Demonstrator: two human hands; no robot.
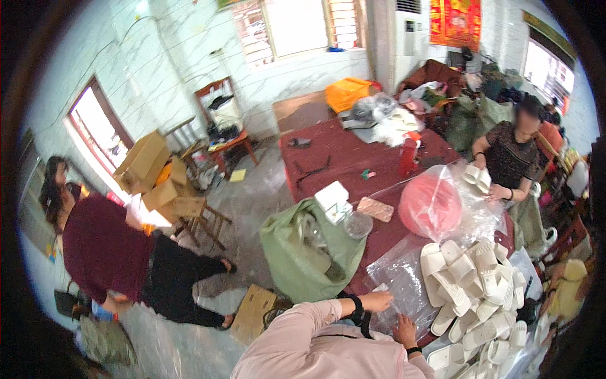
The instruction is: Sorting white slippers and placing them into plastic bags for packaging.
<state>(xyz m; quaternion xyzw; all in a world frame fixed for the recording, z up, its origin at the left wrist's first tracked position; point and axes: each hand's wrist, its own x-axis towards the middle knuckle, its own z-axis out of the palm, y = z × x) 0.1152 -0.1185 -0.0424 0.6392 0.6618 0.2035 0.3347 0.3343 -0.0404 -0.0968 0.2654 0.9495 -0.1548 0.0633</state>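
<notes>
A clear plastic bag (404, 278) lies on the dark red table covering in front of me. My left hand (377, 301) is closed at its near edge, with a small white piece (381, 287) at the fingertips. Close by on the right, my right hand (404, 330) has its fingers curled against the plastic. What each fingertip pinches is hard to make out at this size. Just beyond my right hand, a heap of white slippers (467, 278) spreads along the table's right side. A green sack (284, 252) gapes to the left of my hands.
A pink round bundle in clear plastic (429, 205) sits past the bag. Across the table a person (514, 148) holds white slippers. On the left, another person in dark red (107, 246) bends beside a wooden stool (196, 211). A low wooden stool (252, 312) stands near my left arm.
</notes>
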